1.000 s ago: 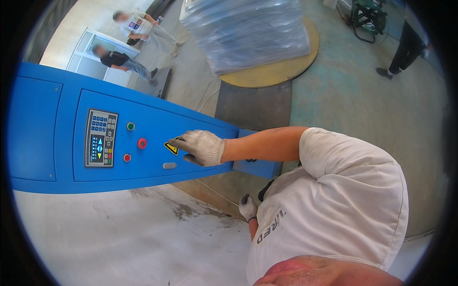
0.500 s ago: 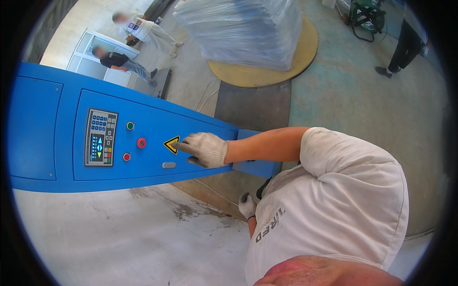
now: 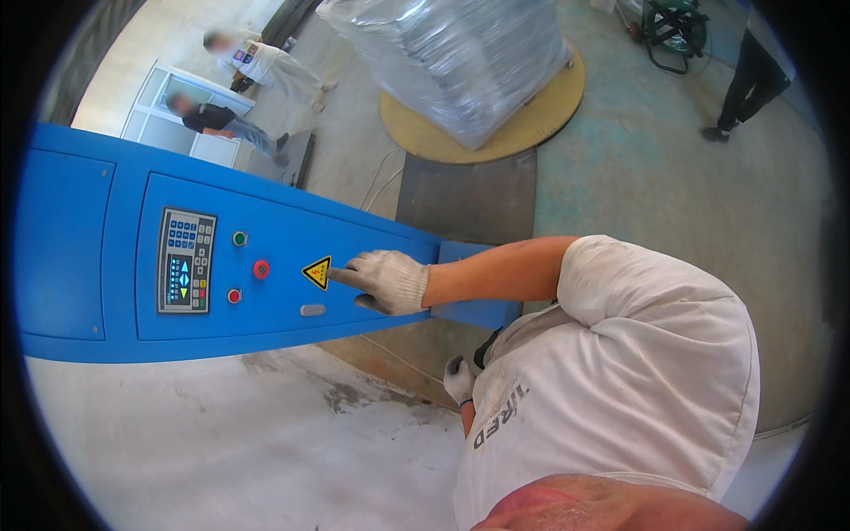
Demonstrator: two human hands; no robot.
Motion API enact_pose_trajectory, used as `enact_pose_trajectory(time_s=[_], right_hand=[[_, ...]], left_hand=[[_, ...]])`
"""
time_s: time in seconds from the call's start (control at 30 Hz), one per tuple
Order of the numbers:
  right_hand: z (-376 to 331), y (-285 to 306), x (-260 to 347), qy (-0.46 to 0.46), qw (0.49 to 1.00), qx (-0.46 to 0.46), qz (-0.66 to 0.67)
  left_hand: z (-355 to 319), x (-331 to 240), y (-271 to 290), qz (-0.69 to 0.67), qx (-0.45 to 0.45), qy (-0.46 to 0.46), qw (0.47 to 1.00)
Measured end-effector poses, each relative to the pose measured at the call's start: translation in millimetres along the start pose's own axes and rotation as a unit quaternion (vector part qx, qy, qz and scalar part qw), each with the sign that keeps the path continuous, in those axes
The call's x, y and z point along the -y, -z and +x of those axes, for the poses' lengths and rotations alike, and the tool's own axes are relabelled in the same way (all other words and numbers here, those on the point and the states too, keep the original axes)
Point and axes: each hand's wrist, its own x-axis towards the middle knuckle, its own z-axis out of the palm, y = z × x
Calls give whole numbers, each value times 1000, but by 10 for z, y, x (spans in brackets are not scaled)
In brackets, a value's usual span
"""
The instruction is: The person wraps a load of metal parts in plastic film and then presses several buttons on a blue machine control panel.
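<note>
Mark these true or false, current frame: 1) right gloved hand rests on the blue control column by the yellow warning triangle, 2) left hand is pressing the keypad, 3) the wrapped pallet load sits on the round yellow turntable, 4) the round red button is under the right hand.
1) True. The right hand lies on the blue control column, fingertips at the yellow warning triangle.
2) False. The left hand hangs low by the white shirt, well away from the keypad.
3) True. The wrapped pallet load stands on the turntable.
4) False. The red button is uncovered, left of the triangle.
</note>
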Motion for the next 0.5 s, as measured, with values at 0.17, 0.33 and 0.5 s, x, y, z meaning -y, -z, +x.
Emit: enact_pose_trajectory(time_s=[0.17,0.33,0.5], right_hand=[[-46,4,-22,-8,1000,-2,5],[-25,-30,30,11,1000,1,16],[68,113,-3,-26,1000,6,-2]], left_hand=[[1,-23,-41,9,-3,-2,1000],[-8,122,-26,-7,-6,43,999],[-77,-313,20,29,-3,5,1000]])
